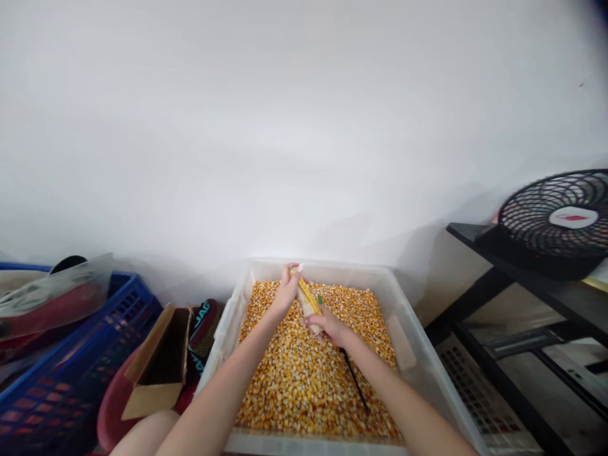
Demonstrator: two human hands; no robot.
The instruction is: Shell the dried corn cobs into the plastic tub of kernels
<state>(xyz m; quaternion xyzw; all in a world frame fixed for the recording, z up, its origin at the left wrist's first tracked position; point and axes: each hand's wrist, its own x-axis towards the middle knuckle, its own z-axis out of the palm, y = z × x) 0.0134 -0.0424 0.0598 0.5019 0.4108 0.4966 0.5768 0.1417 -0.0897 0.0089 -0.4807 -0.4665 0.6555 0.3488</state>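
A partly stripped corn cob (310, 299) slants between my two hands above a bin of loose kernels. Yellow kernels run along one side, and a pale bare strip shows on the other. My left hand (286, 288) is closed around its upper end. Around the lower end, my right hand (327, 322) is closed too, with a small green bit (320, 299) showing by its thumb. Loose corn kernels (294, 380) fill much of the translucent plastic bin (399, 297). A thin black rod (355, 381) lies on the kernels below my right hand; its upper end meets the wrist.
Left of the bin are an open cardboard box (156, 399), a dark shoe (202, 329), a red basin (114, 392) and a blue crate (61, 380) with bagged items. A black fan (570, 218) rests on a black rack (479, 304) at right. Behind rises a white wall (285, 126).
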